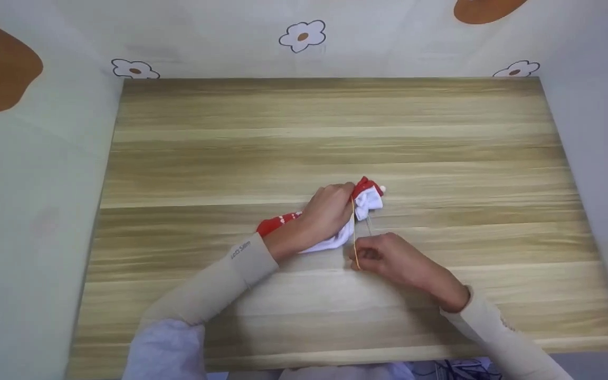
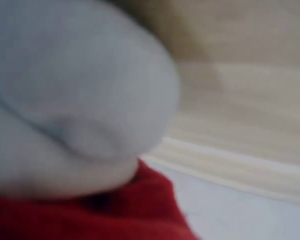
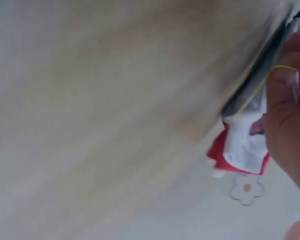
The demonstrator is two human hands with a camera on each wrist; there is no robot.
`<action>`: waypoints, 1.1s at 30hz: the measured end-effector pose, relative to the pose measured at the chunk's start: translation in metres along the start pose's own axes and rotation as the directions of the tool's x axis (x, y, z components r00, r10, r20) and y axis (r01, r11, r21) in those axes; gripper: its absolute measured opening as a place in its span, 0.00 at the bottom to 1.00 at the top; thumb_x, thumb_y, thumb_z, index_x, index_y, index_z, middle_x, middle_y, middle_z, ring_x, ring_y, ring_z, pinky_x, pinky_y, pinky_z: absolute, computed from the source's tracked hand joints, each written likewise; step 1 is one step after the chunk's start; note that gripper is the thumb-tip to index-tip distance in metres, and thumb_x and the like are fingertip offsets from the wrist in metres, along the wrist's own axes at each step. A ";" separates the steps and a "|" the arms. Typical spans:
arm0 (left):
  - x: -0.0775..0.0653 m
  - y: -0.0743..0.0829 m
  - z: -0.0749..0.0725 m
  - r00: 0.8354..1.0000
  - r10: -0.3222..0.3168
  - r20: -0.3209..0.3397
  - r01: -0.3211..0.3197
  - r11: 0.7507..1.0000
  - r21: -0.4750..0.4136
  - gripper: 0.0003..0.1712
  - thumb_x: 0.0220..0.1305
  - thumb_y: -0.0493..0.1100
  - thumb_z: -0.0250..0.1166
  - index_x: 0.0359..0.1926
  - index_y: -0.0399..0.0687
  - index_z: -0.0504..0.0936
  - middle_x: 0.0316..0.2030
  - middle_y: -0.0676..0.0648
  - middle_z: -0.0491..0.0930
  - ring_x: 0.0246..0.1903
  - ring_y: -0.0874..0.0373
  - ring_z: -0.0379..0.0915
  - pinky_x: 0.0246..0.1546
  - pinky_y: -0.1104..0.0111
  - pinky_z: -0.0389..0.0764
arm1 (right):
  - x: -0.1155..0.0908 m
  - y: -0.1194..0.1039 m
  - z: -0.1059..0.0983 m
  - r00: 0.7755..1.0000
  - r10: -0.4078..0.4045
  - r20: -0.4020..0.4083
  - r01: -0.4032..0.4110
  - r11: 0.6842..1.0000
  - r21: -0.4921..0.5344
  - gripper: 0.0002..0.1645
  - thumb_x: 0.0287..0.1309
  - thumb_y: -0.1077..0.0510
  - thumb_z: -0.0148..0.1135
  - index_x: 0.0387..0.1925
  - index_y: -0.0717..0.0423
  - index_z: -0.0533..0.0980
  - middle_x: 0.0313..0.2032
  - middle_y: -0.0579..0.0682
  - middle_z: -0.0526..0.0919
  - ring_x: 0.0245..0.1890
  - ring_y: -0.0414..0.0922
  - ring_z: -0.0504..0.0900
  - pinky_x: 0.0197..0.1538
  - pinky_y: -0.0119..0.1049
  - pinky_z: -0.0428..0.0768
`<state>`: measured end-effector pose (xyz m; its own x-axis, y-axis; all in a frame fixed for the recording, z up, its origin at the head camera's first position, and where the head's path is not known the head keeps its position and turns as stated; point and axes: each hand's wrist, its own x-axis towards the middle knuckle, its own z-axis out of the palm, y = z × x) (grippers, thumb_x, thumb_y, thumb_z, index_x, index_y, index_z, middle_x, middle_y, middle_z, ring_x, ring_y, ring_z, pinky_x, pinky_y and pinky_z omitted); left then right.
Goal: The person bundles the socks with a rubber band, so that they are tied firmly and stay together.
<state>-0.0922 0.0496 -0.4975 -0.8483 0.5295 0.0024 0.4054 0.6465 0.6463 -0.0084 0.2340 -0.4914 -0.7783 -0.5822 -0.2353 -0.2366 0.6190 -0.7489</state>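
A red-and-white cloth piece (image 1: 370,200) with a small white pompom (image 1: 383,189) lies at the table's middle, gathered in near its right end. My left hand (image 1: 328,211) grips it at that gathered place and hides part of it; its red patterned end (image 1: 271,226) shows beyond the wrist. Close up in the left wrist view, blurred fingers press on red fabric (image 2: 150,215). Below and to the right, my right hand (image 1: 388,256) has its fingers hooked in a thin yellow rubber band (image 1: 354,232), stretched taut from the cloth. The right wrist view shows the band (image 3: 255,92) looped over a finger.
The wood-grain table (image 1: 335,126) has pale flower-print sheeting (image 1: 219,42) along its back and sides. Dark cables (image 1: 465,369) lie below the front edge, near the person's lap.
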 end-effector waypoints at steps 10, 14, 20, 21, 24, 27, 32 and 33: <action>-0.004 -0.003 -0.026 0.995 -0.085 -0.052 0.079 0.991 -0.108 0.09 0.74 0.37 0.58 0.47 0.35 0.81 0.32 0.42 0.83 0.29 0.56 0.73 0.30 0.67 0.78 | -0.011 -0.015 0.004 0.952 0.117 -0.282 -0.273 0.741 -0.614 0.73 0.35 0.31 0.83 0.69 0.77 0.64 0.72 0.74 0.64 0.68 0.68 0.71 0.59 0.54 0.83; -0.006 -0.003 -0.030 0.991 -0.111 -0.074 0.099 0.985 -0.144 0.10 0.73 0.37 0.58 0.47 0.34 0.81 0.32 0.42 0.83 0.29 0.56 0.73 0.30 0.68 0.78 | -0.004 0.000 0.003 0.897 0.130 -0.422 -0.371 0.739 -0.561 0.82 0.37 0.35 0.85 0.77 0.75 0.48 0.80 0.71 0.42 0.80 0.65 0.52 0.70 0.54 0.73; -0.005 -0.002 -0.033 0.984 -0.144 -0.104 0.122 0.973 -0.197 0.11 0.74 0.37 0.60 0.49 0.33 0.82 0.34 0.41 0.85 0.30 0.56 0.76 0.31 0.69 0.80 | 0.004 0.018 -0.002 0.793 0.172 -0.585 -0.468 0.786 -0.404 0.82 0.43 0.39 0.84 0.79 0.71 0.40 0.81 0.70 0.43 0.40 0.59 0.82 0.31 0.48 0.84; -0.004 -0.001 -0.033 0.983 -0.145 -0.109 0.121 0.973 -0.197 0.11 0.74 0.37 0.60 0.49 0.33 0.82 0.35 0.41 0.85 0.30 0.56 0.76 0.31 0.69 0.80 | 0.004 0.018 -0.001 0.794 0.179 -0.581 -0.472 0.784 -0.404 0.82 0.43 0.38 0.84 0.79 0.71 0.40 0.81 0.70 0.44 0.36 0.59 0.81 0.28 0.48 0.82; -0.001 -0.001 -0.035 0.980 -0.145 -0.133 0.119 0.975 -0.190 0.11 0.73 0.37 0.59 0.48 0.32 0.82 0.34 0.39 0.85 0.30 0.55 0.76 0.30 0.69 0.80 | 0.003 0.013 0.003 0.821 0.138 -0.555 -0.440 0.771 -0.460 0.84 0.39 0.37 0.85 0.80 0.68 0.41 0.81 0.68 0.47 0.45 0.61 0.84 0.34 0.50 0.85; 0.002 -0.001 -0.039 0.973 -0.164 -0.166 0.131 0.973 -0.192 0.11 0.72 0.36 0.59 0.47 0.31 0.82 0.32 0.39 0.84 0.29 0.55 0.76 0.28 0.68 0.80 | 0.005 0.003 0.008 0.859 0.024 -0.511 -0.367 0.726 -0.582 0.85 0.31 0.36 0.88 0.80 0.65 0.47 0.80 0.67 0.50 0.65 0.62 0.77 0.53 0.51 0.85; 0.002 0.001 -0.043 0.965 -0.202 -0.168 0.163 0.962 -0.217 0.13 0.73 0.37 0.58 0.50 0.31 0.81 0.33 0.40 0.84 0.29 0.56 0.77 0.27 0.70 0.80 | 0.010 -0.006 0.004 0.901 0.041 -0.432 -0.345 0.671 -0.656 0.80 0.33 0.35 0.87 0.75 0.74 0.54 0.78 0.74 0.49 0.78 0.66 0.58 0.73 0.51 0.71; 0.002 0.002 -0.043 0.965 -0.203 -0.167 0.166 0.963 -0.213 0.13 0.73 0.37 0.58 0.50 0.31 0.81 0.33 0.40 0.84 0.29 0.55 0.77 0.27 0.70 0.81 | 0.011 -0.005 0.000 0.894 0.095 -0.437 -0.373 0.698 -0.611 0.79 0.37 0.36 0.85 0.75 0.76 0.52 0.78 0.75 0.48 0.75 0.67 0.63 0.69 0.52 0.76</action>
<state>-0.1075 0.0279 -0.4635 -0.9577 0.2877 -0.0013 0.1771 0.5930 0.7855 -0.0154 0.2244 -0.4901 -0.9728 -0.2314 -0.0109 -0.2304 0.9714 -0.0568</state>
